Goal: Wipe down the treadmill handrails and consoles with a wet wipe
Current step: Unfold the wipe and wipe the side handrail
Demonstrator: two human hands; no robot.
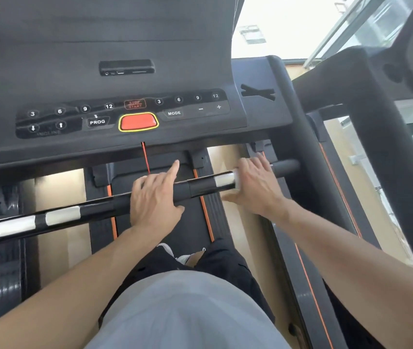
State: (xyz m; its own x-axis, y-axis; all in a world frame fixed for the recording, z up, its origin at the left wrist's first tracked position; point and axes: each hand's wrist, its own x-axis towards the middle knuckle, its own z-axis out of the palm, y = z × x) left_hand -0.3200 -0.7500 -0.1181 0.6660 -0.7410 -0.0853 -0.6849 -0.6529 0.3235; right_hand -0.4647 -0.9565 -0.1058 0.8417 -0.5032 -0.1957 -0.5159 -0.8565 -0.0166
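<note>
My left hand [154, 197] lies over the front handrail [94, 210] near its middle, palm down, fingers curled over the far side of the bar and the index finger sticking out straight toward the console. My right hand [255, 183] sits further right on the same bar, fingers spread and fairly straight, pressing a white wet wipe [237, 178] against the rail just beside a silver sensor patch [223, 180]. Only a small edge of the wipe shows under my palm.

The handrail runs slantwise across the view, black with two more silver patches [39, 221] toward its left end. Past my right hand a short stub of the rail [286, 167] meets the right upright [293, 117].

Above the bar is the console [115, 79], with numbered keys, PROG and MODE buttons, and a red stop button [138, 122] ringed in yellow. A red safety cord [146, 157] hangs from it, down toward my left hand. Below the rail lies the running belt [188, 222], edged in orange. A neighbouring treadmill frame [376, 127] stands close on the right.
</note>
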